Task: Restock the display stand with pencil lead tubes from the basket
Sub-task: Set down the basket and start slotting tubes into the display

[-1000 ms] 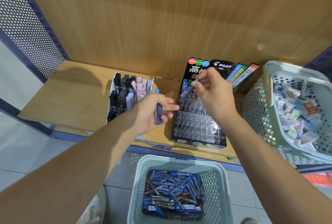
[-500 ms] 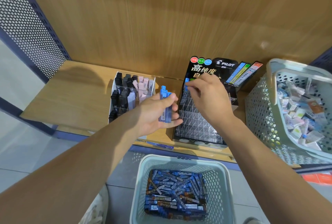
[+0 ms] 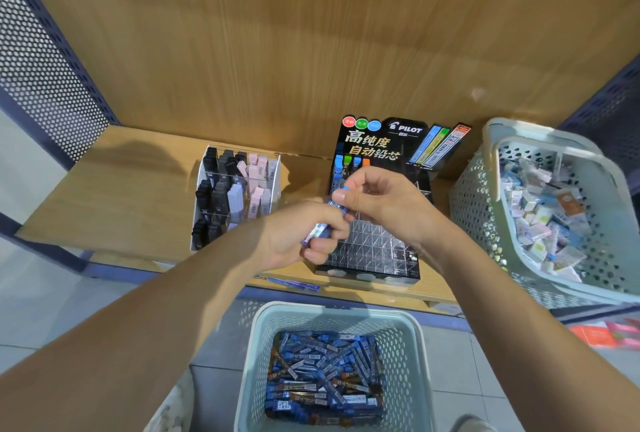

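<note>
The left hand (image 3: pixel 294 236) grips blue pencil lead tubes (image 3: pixel 319 231) just in front of the display stand (image 3: pixel 377 248). The right hand (image 3: pixel 388 203) pinches the upper end of one. More tubes fill the basket (image 3: pixel 332 309) below.

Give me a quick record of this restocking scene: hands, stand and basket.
left hand: grips a small bunch of blue lead tubes
right hand: pinches the top end of that bunch
display stand: on the shelf, most slots empty, back-row tubes few
basket: below the shelf edge, holds many spare tubes
</note>
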